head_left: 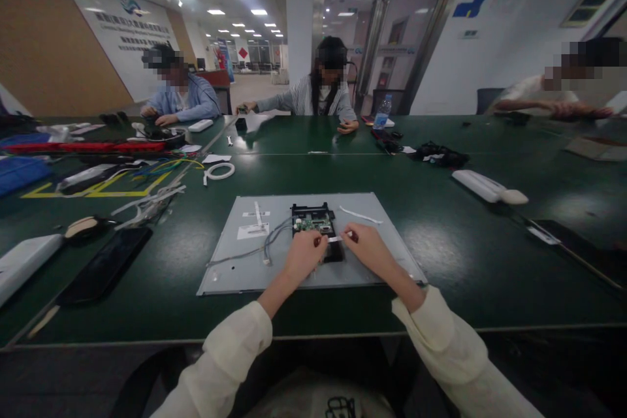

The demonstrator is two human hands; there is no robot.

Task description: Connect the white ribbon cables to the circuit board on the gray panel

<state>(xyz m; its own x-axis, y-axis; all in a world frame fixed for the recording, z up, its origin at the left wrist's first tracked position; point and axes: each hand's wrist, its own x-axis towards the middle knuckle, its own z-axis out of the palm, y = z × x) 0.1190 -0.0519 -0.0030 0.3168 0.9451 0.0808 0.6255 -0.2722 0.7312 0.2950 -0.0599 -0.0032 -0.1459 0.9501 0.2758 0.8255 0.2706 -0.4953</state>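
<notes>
A grey metal panel [279, 209] lies flat on the table before me. Near its middle sits a green circuit board [307, 222] in a black frame [313, 208]. My left hand [304, 253] is closed in a pinch over the board. Level with it, my right hand [368, 248] pinches too. Between their fingertips stretches a short white strip [334, 239], an end in each hand; its exact kind is too small to tell. Grey cables [274, 235] run left from the board. A second white strip [360, 215] rests on the panel's upper right.
To the left are a black phone-like slab [105, 266], a mouse [82, 227] and tangled cables [147, 206]. A coiled white cable [219, 172] lies beyond the panel. At right is a white elongated device [482, 186]. Several people sit across the table, by a water bottle [383, 112].
</notes>
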